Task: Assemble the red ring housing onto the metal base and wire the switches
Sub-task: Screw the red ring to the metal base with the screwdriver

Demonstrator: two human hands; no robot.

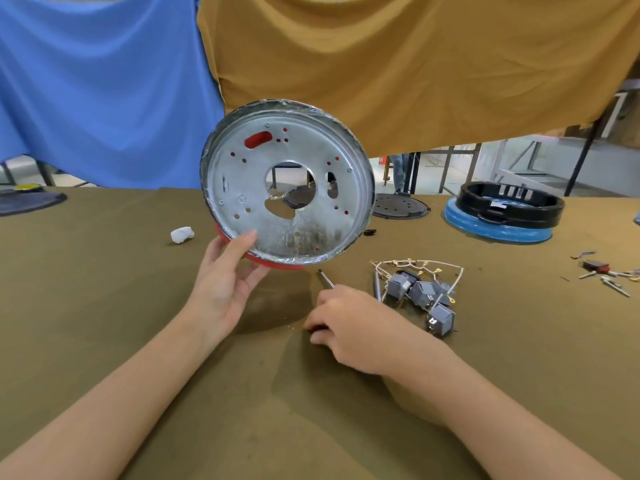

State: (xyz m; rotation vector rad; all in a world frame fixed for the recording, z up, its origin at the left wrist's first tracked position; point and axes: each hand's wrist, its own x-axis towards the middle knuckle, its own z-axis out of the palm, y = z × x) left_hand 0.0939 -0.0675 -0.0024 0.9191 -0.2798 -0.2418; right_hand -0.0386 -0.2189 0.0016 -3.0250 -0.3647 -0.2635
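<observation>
Left hand (225,282) grips metal base (287,181) rim, tilted up; right hand (349,323) clasps screwdriver (325,280) on table

No readable text, labels, brand marks or numbers anywhere in the head view. The metal base (287,183) carries only punched holes and slots, no stamped characters that resolve. The switches (420,294) show nothing legible on their grey bodies (too small and blurred to tell), and a pale patch on the black ring (510,202) is also unreadable.
</observation>
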